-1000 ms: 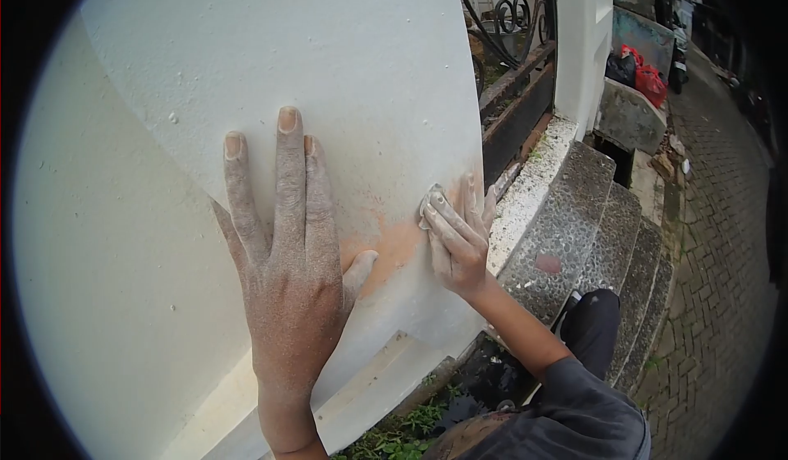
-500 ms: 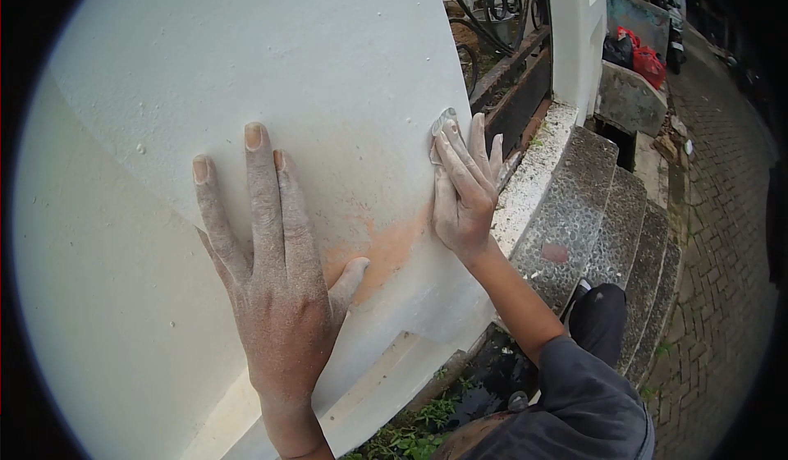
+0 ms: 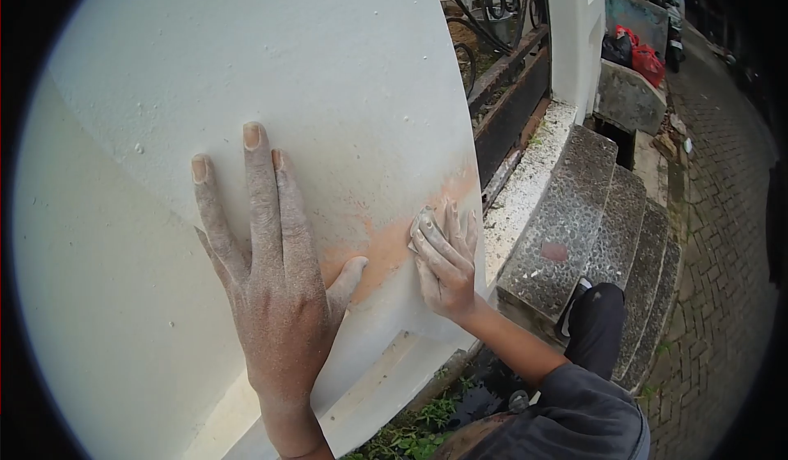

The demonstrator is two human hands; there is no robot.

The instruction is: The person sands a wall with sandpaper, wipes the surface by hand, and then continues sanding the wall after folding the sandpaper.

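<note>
Pebbled steps (image 3: 574, 214) meet brick pavement (image 3: 722, 255) beside iron railing (image 3: 502, 13).

Only a pale corner of the small whitish scrap (image 3: 415, 232) shows past the fingertips of the dusty right hand (image 3: 443, 267); the fingers cover the rest, so its material cannot be told, and the hand also hides one end of the peach-orange bare patch (image 3: 382, 255). The flat, spread left hand (image 3: 271, 279) is cut off below the wrist by the lower edge. Far up and right of the right hand, the red bundles (image 3: 647, 62) are too small to identify, and the black scrolled iron railing (image 3: 492, 4) runs off the top edge.
</note>
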